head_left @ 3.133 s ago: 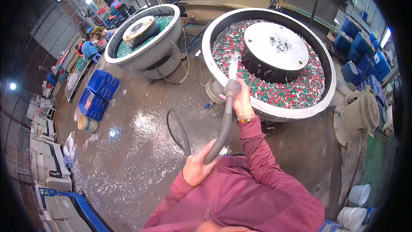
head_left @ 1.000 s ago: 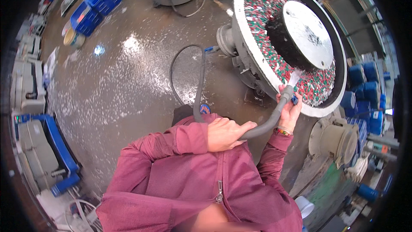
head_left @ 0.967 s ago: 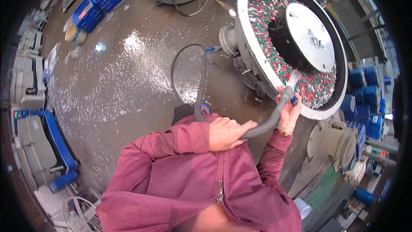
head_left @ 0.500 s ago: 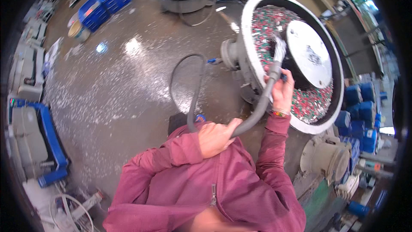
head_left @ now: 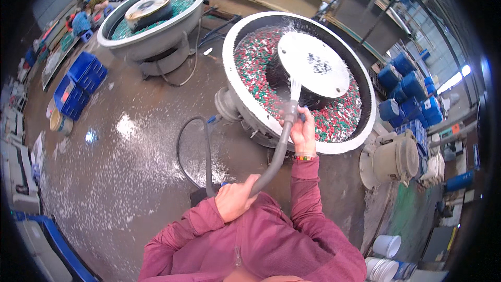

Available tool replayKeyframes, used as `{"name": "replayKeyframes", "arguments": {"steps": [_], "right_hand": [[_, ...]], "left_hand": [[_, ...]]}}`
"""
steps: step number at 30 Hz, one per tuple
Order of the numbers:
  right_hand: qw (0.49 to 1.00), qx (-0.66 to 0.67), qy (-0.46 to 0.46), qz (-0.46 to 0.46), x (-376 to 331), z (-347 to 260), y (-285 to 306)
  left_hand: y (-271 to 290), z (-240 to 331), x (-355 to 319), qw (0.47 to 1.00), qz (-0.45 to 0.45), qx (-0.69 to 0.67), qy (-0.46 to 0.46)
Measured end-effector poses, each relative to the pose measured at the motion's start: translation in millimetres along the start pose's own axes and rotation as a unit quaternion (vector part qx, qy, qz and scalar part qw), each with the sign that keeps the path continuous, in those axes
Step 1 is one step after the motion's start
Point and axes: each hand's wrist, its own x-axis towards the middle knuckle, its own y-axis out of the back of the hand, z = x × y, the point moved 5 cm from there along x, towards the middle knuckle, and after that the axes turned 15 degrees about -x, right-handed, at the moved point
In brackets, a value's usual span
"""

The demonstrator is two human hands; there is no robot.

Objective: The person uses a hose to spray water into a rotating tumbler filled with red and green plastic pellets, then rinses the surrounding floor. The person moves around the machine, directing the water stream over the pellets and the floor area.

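My right hand [head_left: 303, 134] is closed around the front end of a thick grey hose [head_left: 272, 166], just behind its nozzle [head_left: 290, 110]. Water [head_left: 296, 90] streams from it toward the white round centre cap [head_left: 315, 65] of a big vibratory finishing bowl [head_left: 228, 55]. Red, green and white small pieces [head_left: 254, 55] fill the ring around that cap. Lower on the hose, in front of my body, my left hand [head_left: 235, 200] is wrapped round it. From there the hose loops down to the floor on my left.
A second bowl [head_left: 107, 44] with green pieces stands at the far left. Blue crates [head_left: 86, 70] and a bucket [head_left: 60, 121] sit on the wet floor. To the right are blue drums [head_left: 412, 83], a grey motor-like unit [head_left: 394, 159] and white buckets [head_left: 386, 245]. People [head_left: 81, 22] are far back.
My view has swung up and right, so more of the bowls shows. The water jet has moved from the loose pieces and the cap's edge onto the cap. Both hands keep hold of the hose.
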Motion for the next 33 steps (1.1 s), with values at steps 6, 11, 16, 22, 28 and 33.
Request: {"name": "replayKeyframes", "arguments": {"steps": [6,11,16,22,28,33], "right_hand": [[0.993,0.024,0.057,0.105,-63,-15,73],[0.984,0.073,0.047,0.154,-97,0,108],[0.988,0.079,0.051,0.125,-94,9,105],[0.993,0.035,0.05,0.104,-74,2,65],[0.999,-0.024,0.033,0.028,-38,9,28],[0.998,-0.025,-0.053,-0.006,7,59,1]], "left_hand": [[-24,5,16,0.993,-0.104,0.016,-0.048],[-38,5,12,0.983,-0.171,0.062,-0.036],[-36,10,7,0.984,-0.171,0.029,-0.045],[-20,9,-8,0.991,-0.131,0.029,0.015],[-10,-2,-21,0.999,-0.047,0.0,0.025],[-6,-17,-29,0.998,0.024,-0.027,0.047]]}}
